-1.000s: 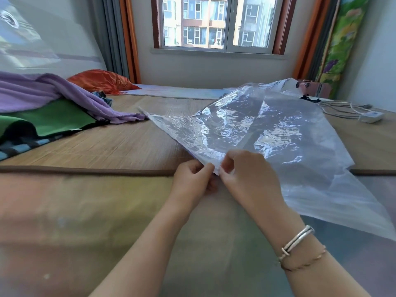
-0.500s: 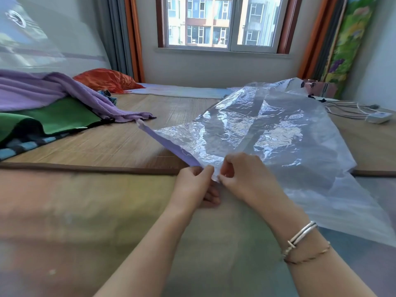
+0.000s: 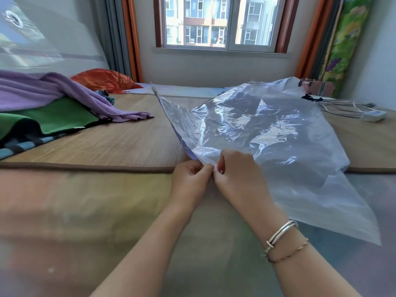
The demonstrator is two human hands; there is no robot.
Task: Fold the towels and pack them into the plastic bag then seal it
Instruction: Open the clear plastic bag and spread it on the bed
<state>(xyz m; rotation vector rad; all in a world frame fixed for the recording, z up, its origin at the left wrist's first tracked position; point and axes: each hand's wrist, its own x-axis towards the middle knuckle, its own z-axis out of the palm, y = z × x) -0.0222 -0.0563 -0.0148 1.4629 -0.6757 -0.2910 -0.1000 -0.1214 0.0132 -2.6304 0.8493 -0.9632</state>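
**Bag mouth worked at one corner, towels not yet packed**

The plastic bag (image 3: 267, 133) is held raised over the mat (image 3: 128, 144), its near corner pinched by the left hand (image 3: 189, 179) and right hand (image 3: 237, 172), fingers curled tight on the film. The thin layers may slip or tear if pulled unevenly. The towels (image 3: 53, 97) lie unfolded, well apart to the left. Whether the layers are separated cannot be told; the seal strip is barely discernible.
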